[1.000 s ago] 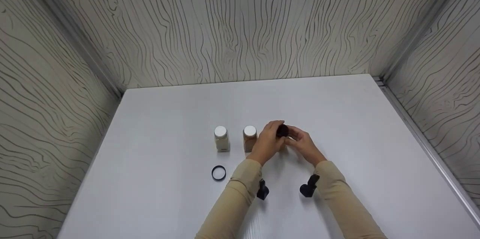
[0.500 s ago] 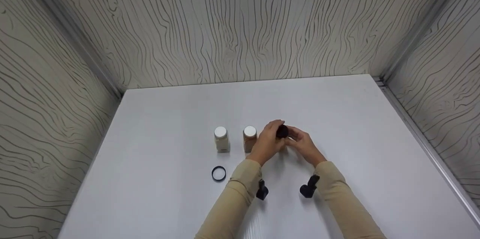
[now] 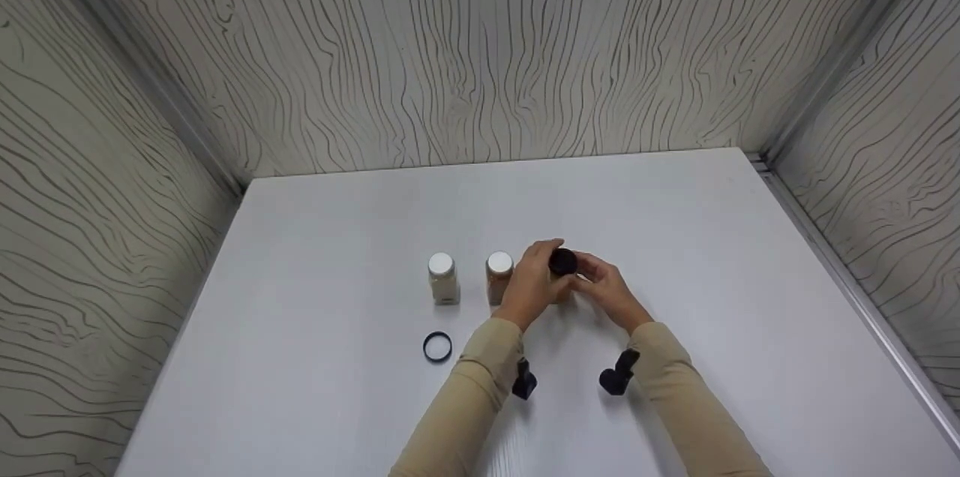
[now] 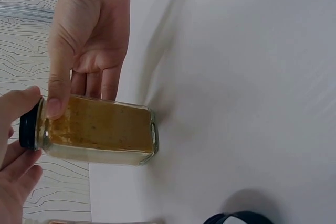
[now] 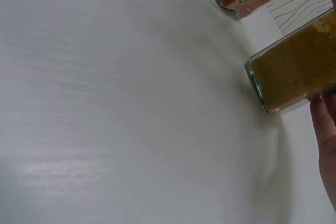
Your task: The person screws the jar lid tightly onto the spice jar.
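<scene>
A square glass spice jar point(image 4: 105, 129) of yellow-brown powder is held between both hands, its black lid point(image 3: 563, 262) facing up in the head view. My left hand point(image 3: 531, 282) pinches that lid between thumb and fingers, as the left wrist view shows. Around the jar's body my right hand point(image 3: 609, 293) grips, thumb along one face. The right wrist view catches the jar's base and part of the right hand point(image 5: 328, 135). Just left of the left hand stands a jar of reddish-brown spice point(image 3: 499, 282) with a white top, partly covered by that hand.
Further left, a jar of pale powder point(image 3: 444, 282) with a white top stands upright. A black ring-shaped piece point(image 3: 437, 333) lies on the white table point(image 3: 315, 327) in front of it. Patterned panels point(image 3: 465, 49) enclose the back and sides.
The left hand and the black lid have shifted very slightly left, and more of the jar shows below them. The right hand keeps its place; the other jars and the ring stay put.
</scene>
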Motion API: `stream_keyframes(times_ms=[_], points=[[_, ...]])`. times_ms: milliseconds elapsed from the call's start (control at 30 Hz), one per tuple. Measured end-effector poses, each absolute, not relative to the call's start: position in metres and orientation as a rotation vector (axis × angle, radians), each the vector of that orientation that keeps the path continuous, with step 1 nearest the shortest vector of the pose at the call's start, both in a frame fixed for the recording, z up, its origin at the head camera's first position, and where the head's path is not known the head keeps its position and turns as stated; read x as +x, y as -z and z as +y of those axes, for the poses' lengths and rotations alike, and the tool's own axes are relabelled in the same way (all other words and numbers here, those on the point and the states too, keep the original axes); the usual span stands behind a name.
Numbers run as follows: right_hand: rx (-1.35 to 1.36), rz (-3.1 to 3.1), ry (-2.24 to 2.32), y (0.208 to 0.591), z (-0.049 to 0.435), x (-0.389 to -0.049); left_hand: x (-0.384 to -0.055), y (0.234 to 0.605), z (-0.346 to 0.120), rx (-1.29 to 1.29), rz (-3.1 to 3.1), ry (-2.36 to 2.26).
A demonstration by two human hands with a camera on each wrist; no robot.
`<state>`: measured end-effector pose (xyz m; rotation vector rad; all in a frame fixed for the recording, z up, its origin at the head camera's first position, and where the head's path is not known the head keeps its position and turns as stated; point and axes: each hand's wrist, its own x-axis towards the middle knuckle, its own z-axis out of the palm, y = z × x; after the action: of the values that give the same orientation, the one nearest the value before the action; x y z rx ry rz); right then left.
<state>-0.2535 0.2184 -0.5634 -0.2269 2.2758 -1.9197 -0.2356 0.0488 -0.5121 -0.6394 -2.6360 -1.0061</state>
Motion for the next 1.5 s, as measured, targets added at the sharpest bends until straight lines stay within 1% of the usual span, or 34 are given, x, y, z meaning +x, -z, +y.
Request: stream_keyframes(times_ms=[200, 433, 700, 1167, 1500], points=[[-0.169, 2.278, 1.901, 0.5621, 0.2173, -0.2535, -0.2348, 0.5115, 0.0475, -0.666, -2.612, 1.001], [-0.220, 2.281, 1.905, 0.5610, 0.2184, -0.2526, -0.2347, 0.5113, 0.0484, -0.672, -2.641, 1.040], [-0.212, 2.275, 1.918, 0.5613, 0.2186, -0.2523, -0.2344, 0.5111, 0.0484, -0.700, -2.639, 1.018], [-0.292, 2.200, 1.954, 0.5662, 0.2199, -0.2513, -0.2348, 0.5141, 0.0508, -0.610, -2.627, 0.982], [-0.262, 2.262, 1.908, 0.5633, 0.2201, -0.2516, -0.2341, 0.5109, 0.0498, -0.656, -2.641, 1.085]])
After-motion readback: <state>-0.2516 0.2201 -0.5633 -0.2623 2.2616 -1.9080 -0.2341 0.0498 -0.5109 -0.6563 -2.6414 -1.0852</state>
